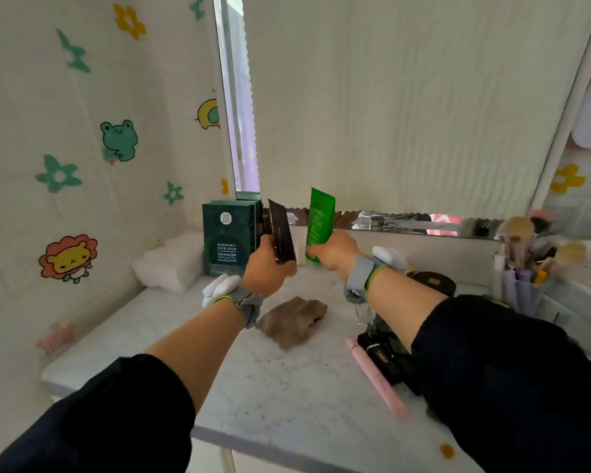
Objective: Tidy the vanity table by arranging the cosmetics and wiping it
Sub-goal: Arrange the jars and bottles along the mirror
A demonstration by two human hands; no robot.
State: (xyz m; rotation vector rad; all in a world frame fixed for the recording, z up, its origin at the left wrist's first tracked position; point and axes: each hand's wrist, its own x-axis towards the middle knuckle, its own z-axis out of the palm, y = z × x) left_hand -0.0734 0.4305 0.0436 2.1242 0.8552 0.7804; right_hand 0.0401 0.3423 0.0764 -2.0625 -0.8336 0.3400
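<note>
My left hand grips a dark brown tube, held upright and tilted slightly left, next to a dark green mask box at the back of the vanity table. My right hand grips a bright green tube, standing upright near the back wall. A crumpled brown cloth lies on the tabletop below and between my wrists.
A folded white towel sits left of the box. A pink pen-like stick, black cosmetics and a dark round compact lie on the right. A holder with brushes stands far right. A mirror strip runs along the back.
</note>
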